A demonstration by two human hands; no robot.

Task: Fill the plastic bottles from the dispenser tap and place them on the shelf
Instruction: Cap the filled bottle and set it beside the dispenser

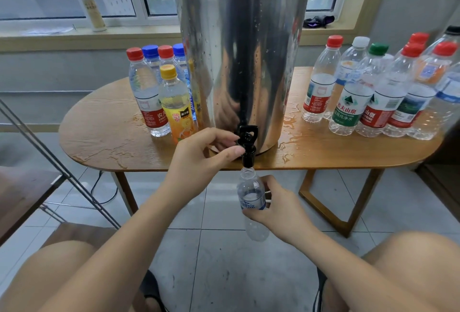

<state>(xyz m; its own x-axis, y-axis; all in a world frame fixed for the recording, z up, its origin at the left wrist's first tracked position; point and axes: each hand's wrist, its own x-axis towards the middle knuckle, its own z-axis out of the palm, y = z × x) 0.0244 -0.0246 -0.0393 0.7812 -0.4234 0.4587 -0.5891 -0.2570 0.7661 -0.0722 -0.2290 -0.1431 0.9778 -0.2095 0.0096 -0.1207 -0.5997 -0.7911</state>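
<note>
Knees (52,274), right hand (281,208) gripping bottle (249,187) beneath tap (248,146), left hand (199,156) pinching tap

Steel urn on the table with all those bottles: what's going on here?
A seated person seems to be filling a bottle. Their left hand pinches the black tap at the foot of the steel dispenser, while the right hand holds it, uncapped, mouth just under the spout. Capped bottles stand either side on a wet wooden table.
</note>
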